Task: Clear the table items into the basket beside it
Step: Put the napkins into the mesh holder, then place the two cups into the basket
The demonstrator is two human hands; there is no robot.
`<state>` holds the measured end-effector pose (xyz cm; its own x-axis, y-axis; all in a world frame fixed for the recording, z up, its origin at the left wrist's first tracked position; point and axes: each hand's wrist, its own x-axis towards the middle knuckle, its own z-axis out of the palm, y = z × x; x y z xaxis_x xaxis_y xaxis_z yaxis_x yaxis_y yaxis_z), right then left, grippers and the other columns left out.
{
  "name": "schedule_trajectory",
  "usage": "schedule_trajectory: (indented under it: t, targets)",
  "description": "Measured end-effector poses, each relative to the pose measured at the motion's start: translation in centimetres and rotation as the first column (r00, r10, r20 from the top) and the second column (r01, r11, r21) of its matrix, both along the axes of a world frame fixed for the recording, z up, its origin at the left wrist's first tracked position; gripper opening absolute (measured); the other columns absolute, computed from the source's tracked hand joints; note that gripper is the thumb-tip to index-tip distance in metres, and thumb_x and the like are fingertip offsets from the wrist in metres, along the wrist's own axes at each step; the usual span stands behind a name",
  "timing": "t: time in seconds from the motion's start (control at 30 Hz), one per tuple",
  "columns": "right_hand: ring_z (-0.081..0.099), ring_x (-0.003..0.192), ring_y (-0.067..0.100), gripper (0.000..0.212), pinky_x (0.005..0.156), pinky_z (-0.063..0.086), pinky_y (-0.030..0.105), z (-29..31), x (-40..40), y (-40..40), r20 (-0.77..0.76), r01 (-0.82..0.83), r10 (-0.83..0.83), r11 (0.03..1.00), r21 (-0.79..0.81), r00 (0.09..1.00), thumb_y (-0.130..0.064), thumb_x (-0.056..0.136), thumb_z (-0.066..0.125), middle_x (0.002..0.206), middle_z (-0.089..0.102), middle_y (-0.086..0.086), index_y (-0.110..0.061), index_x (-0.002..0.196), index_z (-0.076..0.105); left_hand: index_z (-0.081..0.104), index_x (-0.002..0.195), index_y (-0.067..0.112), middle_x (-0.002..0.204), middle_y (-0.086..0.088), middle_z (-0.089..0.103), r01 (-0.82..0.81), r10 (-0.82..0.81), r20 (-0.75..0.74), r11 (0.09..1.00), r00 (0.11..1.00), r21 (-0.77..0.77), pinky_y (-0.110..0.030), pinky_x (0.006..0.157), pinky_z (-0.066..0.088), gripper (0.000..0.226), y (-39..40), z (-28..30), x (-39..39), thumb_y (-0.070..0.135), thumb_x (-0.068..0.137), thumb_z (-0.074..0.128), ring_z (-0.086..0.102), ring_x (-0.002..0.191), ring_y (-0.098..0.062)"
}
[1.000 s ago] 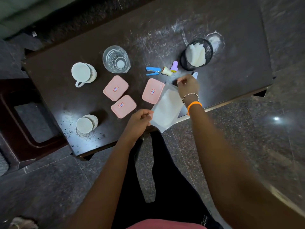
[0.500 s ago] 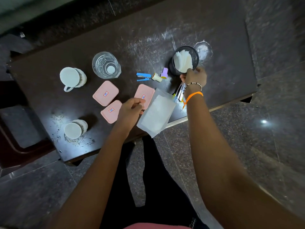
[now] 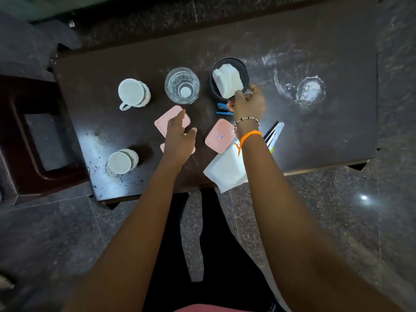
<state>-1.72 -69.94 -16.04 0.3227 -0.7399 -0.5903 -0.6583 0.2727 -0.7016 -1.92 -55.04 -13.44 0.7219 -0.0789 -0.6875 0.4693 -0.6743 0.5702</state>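
right hand [image 3: 248, 104] grips the near rim of the black mesh cup [image 3: 244, 70] holding white tissue [image 3: 227, 81], mid tabletop [image 3: 315, 136]. left hand [image 3: 179, 137] hovers over the pink boxes [image 3: 219, 136], fingers loose and open, holding nothing. glass [image 3: 182, 85] and two mugs [image 3: 132, 93] sit left of the cup.

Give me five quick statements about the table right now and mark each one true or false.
1. The right hand grips the rim of the black mesh cup. True.
2. The mesh cup is empty. False: white paper sits in it.
3. The clear glass lies tipped over. False: it stands upright.
4. The left hand is over the pink boxes. True.
5. Three white mugs stand on the table. False: two, one upper mug and one lower mug.
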Motion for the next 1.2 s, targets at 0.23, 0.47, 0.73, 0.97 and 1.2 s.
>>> schedule_trajectory:
  t: [0.23, 0.47, 0.73, 0.97, 1.2]
  targets:
    - [0.062, 0.059, 0.029, 0.027, 0.073, 0.057, 0.046, -0.7, 2.4, 1.7, -0.078, -0.106, 0.102, 0.993, -0.057, 0.992, -0.006, 0.082, 0.051, 0.079, 0.071, 0.025, 0.003, 0.108, 0.053, 0.007, 0.150, 0.014, 0.157, -0.006, 0.016, 0.069, -0.067, -0.055, 0.997, 0.996, 0.039, -0.038, 0.117, 0.021, 0.071, 0.6, -0.5, 2.0, 0.016, 0.094, 0.051, 0.023, 0.143, -0.022]
    - [0.055, 0.039, 0.011, 0.023, 0.064, 0.058, 0.042, -2.0, 2.5, 1.8, -0.076, -0.115, 0.112, 0.993, -0.035, 0.991, -0.002, 0.086, 0.046, 0.081, 0.067, 0.021, 0.001, 0.108, 0.050, 0.008, 0.150, 0.012, 0.158, -0.006, 0.015, 0.104, -0.104, -0.028, 0.995, 0.994, 0.009, -0.036, 0.118, 0.018, 0.070, 0.6, -0.4, 2.3, 0.016, 0.094, 0.051, 0.020, 0.144, -0.022]
    - [0.050, 0.026, 0.000, 0.027, 0.057, 0.057, 0.035, -2.8, 2.5, 1.2, -0.024, -0.086, 0.088, 0.994, 0.063, 0.996, 0.004, 0.088, 0.038, 0.067, 0.060, 0.016, 0.005, 0.114, 0.047, 0.009, 0.150, 0.013, 0.158, -0.006, 0.017, 0.111, -0.110, -0.039, 0.994, 0.993, 0.024, -0.035, 0.116, 0.022, 0.070, 0.6, -0.5, 2.7, 0.018, 0.094, 0.051, 0.022, 0.143, -0.022]
    - [0.051, 0.045, 0.014, 0.033, 0.047, 0.050, 0.023, -2.2, 2.0, 1.1, 0.025, -0.096, 0.093, 0.983, 0.156, 0.995, 0.004, 0.093, 0.037, 0.059, 0.050, 0.010, 0.004, 0.126, 0.039, 0.018, 0.149, 0.013, 0.154, -0.006, 0.027, 0.114, -0.114, -0.060, 0.993, 0.992, -0.001, -0.031, 0.112, 0.025, 0.063, 1.1, -0.6, 2.4, 0.016, 0.094, 0.051, 0.032, 0.139, -0.021]
    - [0.044, 0.027, 0.001, 0.020, 0.035, 0.041, 0.014, -1.6, -1.4, 4.2, -0.041, -0.094, 0.102, 0.982, 0.163, 0.994, -0.001, 0.093, 0.039, 0.050, 0.050, 0.006, -0.015, 0.080, 0.045, 0.065, 0.111, 0.013, 0.126, -0.007, 0.059, -0.171, 0.160, -0.157, 0.983, 0.974, -0.059, -0.030, 0.095, 0.042, 0.025, 4.4, -1.0, -1.5, 0.010, 0.091, 0.050, 0.055, 0.114, -0.024]
